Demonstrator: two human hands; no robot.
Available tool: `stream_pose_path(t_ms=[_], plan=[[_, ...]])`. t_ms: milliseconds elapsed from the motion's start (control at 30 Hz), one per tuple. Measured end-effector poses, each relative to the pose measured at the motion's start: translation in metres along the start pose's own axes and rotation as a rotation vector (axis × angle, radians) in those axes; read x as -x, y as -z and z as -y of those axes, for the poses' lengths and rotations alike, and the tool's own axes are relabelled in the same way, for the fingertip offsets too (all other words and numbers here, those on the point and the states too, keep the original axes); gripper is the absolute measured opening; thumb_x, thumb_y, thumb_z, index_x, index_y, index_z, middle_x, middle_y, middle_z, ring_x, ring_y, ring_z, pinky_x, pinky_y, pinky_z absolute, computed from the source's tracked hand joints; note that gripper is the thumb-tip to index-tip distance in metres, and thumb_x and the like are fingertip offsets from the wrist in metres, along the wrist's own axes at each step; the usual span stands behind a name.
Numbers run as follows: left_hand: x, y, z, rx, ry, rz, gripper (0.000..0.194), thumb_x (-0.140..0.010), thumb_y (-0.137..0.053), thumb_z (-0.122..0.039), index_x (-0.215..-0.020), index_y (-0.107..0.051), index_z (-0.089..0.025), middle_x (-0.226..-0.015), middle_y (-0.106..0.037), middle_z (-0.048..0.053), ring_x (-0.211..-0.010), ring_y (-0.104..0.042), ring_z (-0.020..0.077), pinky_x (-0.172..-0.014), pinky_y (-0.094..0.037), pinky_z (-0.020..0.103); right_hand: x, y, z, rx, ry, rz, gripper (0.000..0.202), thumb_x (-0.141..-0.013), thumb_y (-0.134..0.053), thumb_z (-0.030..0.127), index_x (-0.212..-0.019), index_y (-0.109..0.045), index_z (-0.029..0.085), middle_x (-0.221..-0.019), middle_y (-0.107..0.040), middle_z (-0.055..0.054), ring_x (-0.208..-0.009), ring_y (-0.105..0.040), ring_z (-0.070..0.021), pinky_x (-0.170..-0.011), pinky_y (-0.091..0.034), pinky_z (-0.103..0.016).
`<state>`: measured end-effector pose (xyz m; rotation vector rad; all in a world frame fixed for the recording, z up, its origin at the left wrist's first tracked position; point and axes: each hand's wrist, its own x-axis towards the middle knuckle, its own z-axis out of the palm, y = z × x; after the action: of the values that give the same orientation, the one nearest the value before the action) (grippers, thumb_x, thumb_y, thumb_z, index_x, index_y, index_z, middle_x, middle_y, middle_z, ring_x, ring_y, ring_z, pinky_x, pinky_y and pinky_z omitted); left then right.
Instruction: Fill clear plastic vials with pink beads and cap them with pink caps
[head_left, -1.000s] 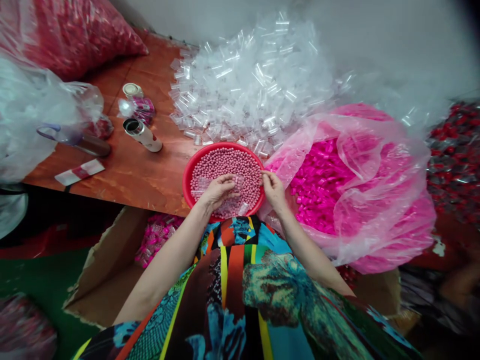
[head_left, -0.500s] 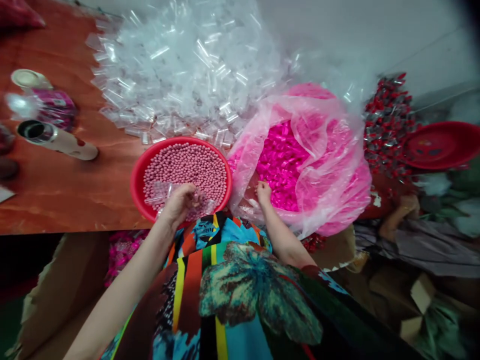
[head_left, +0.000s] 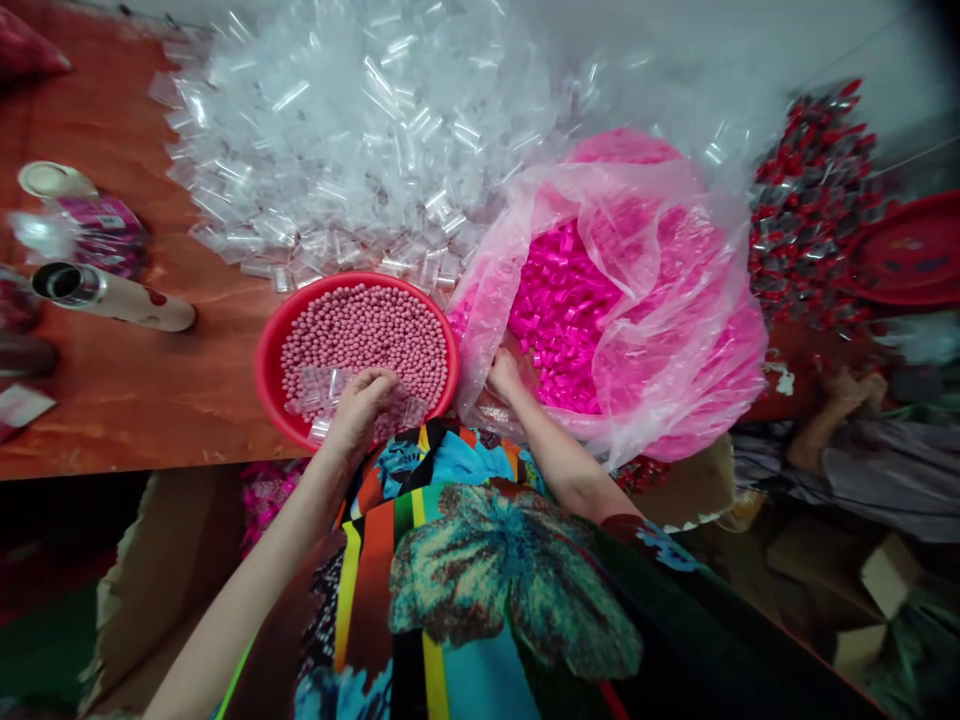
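Note:
My left hand is over the near part of a red basin full of small pink beads. Its fingers are curled; what they hold is too small to make out. Clear plastic pieces lie on the beads beside it. My right hand is closed at the left edge of the opening of a pink plastic bag, next to bright pink pieces. Anything between its fingers is hidden.
Clear plastic pieces are heaped behind the basin. A tumbler lies at the left near a wrapped package. Red-tipped pieces and a red basin are at the right, with another person's hands nearby.
My right hand has moved left, from the pink pieces towards the basin side of the bag. My left hand stays over the beads. The view has shifted slightly.

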<state>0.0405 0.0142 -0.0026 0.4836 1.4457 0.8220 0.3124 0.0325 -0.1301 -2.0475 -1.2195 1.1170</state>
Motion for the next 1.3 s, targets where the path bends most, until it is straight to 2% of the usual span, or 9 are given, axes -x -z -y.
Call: stream_pose_path(t_ms=[200, 267, 400, 533, 633, 867, 933, 1100, 1300], plan=[[0.0, -0.004, -0.001, 0.077, 0.052, -0.007, 0.046, -0.054, -0.094, -0.041, -0.085, -0.068, -0.018, -0.079, -0.064, -0.001, -0.067, -0.056, 0.0134, -0.054, -0.04, 0.023, 0.008, 0.008, -0.007, -0.084, -0.146, -0.087, 0.011, -0.092, -0.07, 0.022, -0.084, -0.065, 0.018, -0.083, -0.071, 0.001, -0.082, -0.064, -0.0161, -0.084, -0.052, -0.033], [0.002, -0.004, -0.003, 0.095, 0.063, 0.006, 0.046, -0.054, -0.094, -0.041, -0.085, -0.068, -0.019, -0.079, -0.065, -0.001, -0.068, -0.057, 0.0134, -0.055, -0.042, 0.023, 0.016, 0.017, -0.005, -0.161, -0.158, -0.109, 0.01, -0.09, -0.064, 0.024, -0.081, -0.062, 0.021, -0.077, -0.071, 0.001, -0.08, -0.063, -0.0166, -0.081, -0.05, -0.032], [0.006, -0.003, -0.01, 0.135, 0.098, 0.132, 0.036, -0.064, -0.093, -0.041, -0.084, -0.069, -0.023, -0.08, -0.068, -0.003, -0.072, -0.06, 0.0126, -0.06, -0.047, 0.023, 0.038, 0.039, 0.01, -0.325, -0.116, -0.088, 0.012, -0.089, -0.062, 0.034, -0.09, -0.057, 0.023, -0.079, -0.071, 0.0, -0.08, -0.067, -0.0171, -0.082, -0.053, -0.031], [0.01, -0.008, -0.016, 0.18, 0.135, 0.271, 0.027, -0.072, -0.09, -0.041, -0.089, -0.073, -0.028, -0.088, -0.074, -0.001, -0.076, -0.066, 0.016, -0.062, -0.05, 0.026, 0.06, 0.048, 0.039, -0.45, -0.034, -0.032, 0.036, -0.086, -0.067, 0.042, -0.115, -0.055, 0.026, -0.091, -0.072, 0.0, -0.08, -0.07, -0.0177, -0.079, -0.057, -0.032], [0.012, -0.011, -0.016, 0.217, 0.133, 0.322, 0.026, -0.071, -0.089, -0.034, -0.093, -0.076, -0.029, -0.094, -0.076, 0.002, -0.08, -0.067, 0.018, -0.065, -0.052, 0.028, 0.072, 0.042, 0.066, -0.528, 0.029, 0.112, 0.049, -0.085, -0.068, 0.049, -0.128, -0.058, 0.028, -0.095, -0.074, -0.002, -0.075, -0.069, -0.0195, -0.072, -0.058, -0.034], [0.016, -0.007, -0.007, 0.324, 0.096, 0.346, 0.032, -0.069, -0.088, -0.018, -0.099, -0.079, -0.024, -0.098, -0.075, 0.003, -0.079, -0.065, 0.0169, -0.068, -0.054, 0.029, 0.086, 0.009, 0.117, -0.5, 0.162, 0.353, 0.036, -0.091, -0.061, 0.049, -0.117, -0.074, 0.027, -0.082, -0.071, 0.001, -0.062, -0.06, -0.016, -0.069, -0.056, -0.032], [0.018, -0.004, -0.005, 0.355, 0.072, 0.34, 0.032, -0.07, -0.089, -0.017, -0.1, -0.079, -0.024, -0.098, -0.075, 0.002, -0.079, -0.065, 0.0158, -0.068, -0.054, 0.028, 0.09, 0.002, 0.128, -0.466, 0.2, 0.349, 0.036, -0.094, -0.059, 0.05, -0.116, -0.075, 0.027, -0.082, -0.072, 0.001, -0.068, -0.064, -0.017, -0.073, -0.058, -0.032], [0.021, 0.002, -0.002, 0.393, 0.032, 0.323, 0.034, -0.071, -0.091, -0.017, -0.101, -0.078, -0.024, -0.1, -0.076, 0.003, -0.084, -0.069, 0.0179, -0.069, -0.054, 0.029, 0.098, -0.008, 0.143, -0.404, 0.359, 0.293, 0.032, -0.091, -0.071, 0.045, -0.117, -0.074, 0.027, -0.123, -0.077, -0.004, -0.117, -0.07, -0.0238, -0.109, -0.054, -0.04], [0.02, 0.002, 0.004, 0.432, -0.015, 0.277, 0.036, -0.07, -0.092, -0.015, -0.102, -0.078, -0.02, -0.1, -0.075, 0.005, -0.086, -0.068, 0.0166, -0.068, -0.053, 0.026, 0.102, -0.013, 0.147, -0.29, 0.329, 0.221, 0.03, -0.094, -0.066, 0.045, -0.113, -0.075, 0.023, -0.116, -0.08, -0.007, -0.111, -0.072, -0.0259, -0.106, -0.056, -0.044]])
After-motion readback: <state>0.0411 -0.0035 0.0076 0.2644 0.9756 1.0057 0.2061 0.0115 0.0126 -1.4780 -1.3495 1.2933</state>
